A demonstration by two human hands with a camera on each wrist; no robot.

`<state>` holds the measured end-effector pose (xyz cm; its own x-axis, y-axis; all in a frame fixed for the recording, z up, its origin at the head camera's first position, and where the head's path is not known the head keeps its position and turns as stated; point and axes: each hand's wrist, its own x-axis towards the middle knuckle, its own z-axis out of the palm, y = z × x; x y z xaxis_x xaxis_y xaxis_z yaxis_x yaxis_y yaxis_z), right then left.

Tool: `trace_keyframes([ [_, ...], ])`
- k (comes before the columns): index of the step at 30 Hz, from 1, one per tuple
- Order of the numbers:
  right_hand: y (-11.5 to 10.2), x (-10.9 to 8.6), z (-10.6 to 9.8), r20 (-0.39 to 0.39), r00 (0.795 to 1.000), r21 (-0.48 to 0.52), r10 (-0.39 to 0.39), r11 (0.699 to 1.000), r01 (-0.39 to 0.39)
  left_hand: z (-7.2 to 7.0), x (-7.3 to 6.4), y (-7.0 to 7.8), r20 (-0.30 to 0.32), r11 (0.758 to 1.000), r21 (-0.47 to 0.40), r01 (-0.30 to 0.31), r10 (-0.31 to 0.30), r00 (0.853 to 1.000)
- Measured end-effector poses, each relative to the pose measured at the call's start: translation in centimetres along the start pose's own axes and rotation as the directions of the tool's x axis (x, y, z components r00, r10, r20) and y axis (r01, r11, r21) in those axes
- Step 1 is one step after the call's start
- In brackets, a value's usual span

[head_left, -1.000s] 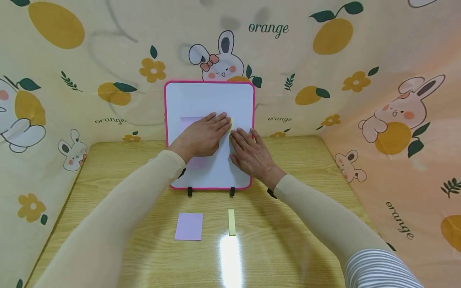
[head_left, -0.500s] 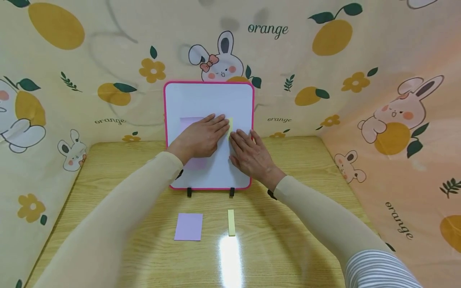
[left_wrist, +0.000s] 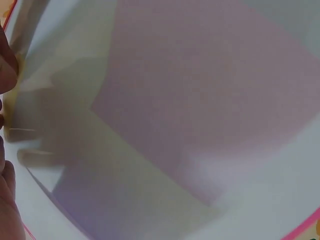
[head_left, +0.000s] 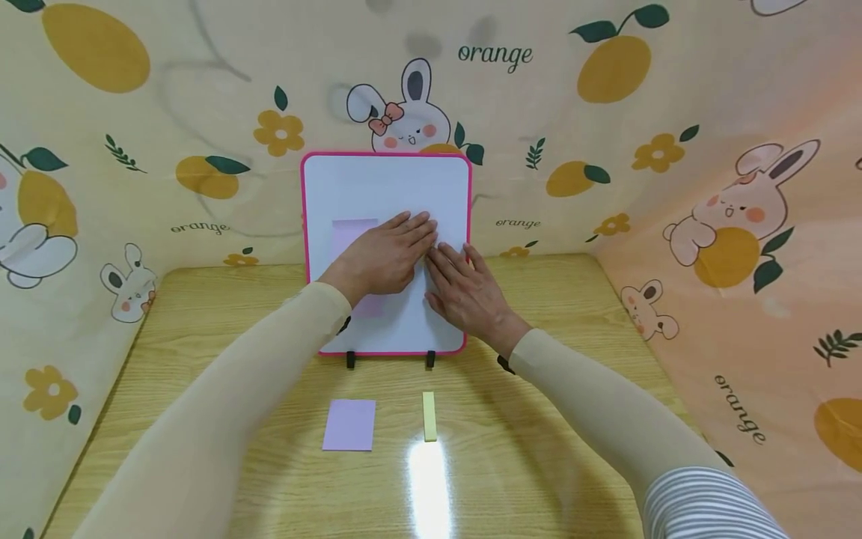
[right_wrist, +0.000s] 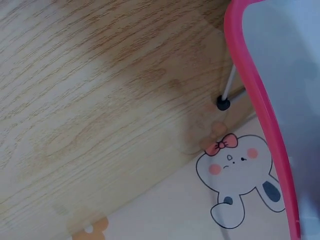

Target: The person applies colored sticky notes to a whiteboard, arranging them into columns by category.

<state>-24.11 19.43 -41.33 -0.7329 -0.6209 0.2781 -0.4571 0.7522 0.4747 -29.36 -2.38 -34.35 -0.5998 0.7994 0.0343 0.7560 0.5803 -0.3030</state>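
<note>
A whiteboard (head_left: 384, 183) with a pink rim stands upright on small black feet. A purple sticky note (head_left: 343, 233) is stuck to it, partly covered by my left hand (head_left: 390, 254). That hand lies across the board with its fingers straight, the fingertips at the board's right half. Right beside them, my right hand (head_left: 468, 288) rests on the board, fingers extended, the two hands' fingertips meeting. A narrow yellow sticky strip (left_wrist: 11, 97) shows on the board in the left wrist view, with fingers (left_wrist: 6, 72) over it; in the head view the hands hide it.
On the wooden table (head_left: 539, 419) in front of the board lie a purple sticky note pad (head_left: 349, 425) and a narrow yellow sticky strip pad (head_left: 429, 417). Patterned cloth (head_left: 525, 135) walls off the back and sides. A stand leg (right_wrist: 227, 87) props the board from behind.
My left fingertips have slid slightly right, covering the yellow strip that showed between the hands. The right hand has stayed about where it was on the board.
</note>
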Motion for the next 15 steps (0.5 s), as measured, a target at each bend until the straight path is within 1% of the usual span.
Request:
trace_keyframes([
  [3, -0.1, 0.0, 0.0, -0.001, 1.000, 0.001, -0.002, 1.000, 0.002, 0.0, -0.4, -0.4, 0.023, 1.000, -0.010, 0.013, -0.013, 1.000],
  [5, -0.2, 0.0, 0.1, -0.001, 1.000, 0.004, 0.000, 1.000, 0.000, 0.0, -0.8, -0.6, 0.026, 1.000, -0.011, 0.017, -0.017, 1.000],
  [11, -0.4, -0.1, 0.0, 0.018, 1.000, 0.017, 0.007, 1.000, -0.007, -0.1, -1.5, -0.6, 0.011, 0.999, -0.026, 0.021, -0.021, 1.000],
  [15, -0.6, -0.3, -0.1, 0.036, 0.999, 0.010, 0.000, 1.000, -0.001, 0.2, -1.9, -0.3, -0.006, 0.999, -0.041, 0.025, -0.025, 1.000],
])
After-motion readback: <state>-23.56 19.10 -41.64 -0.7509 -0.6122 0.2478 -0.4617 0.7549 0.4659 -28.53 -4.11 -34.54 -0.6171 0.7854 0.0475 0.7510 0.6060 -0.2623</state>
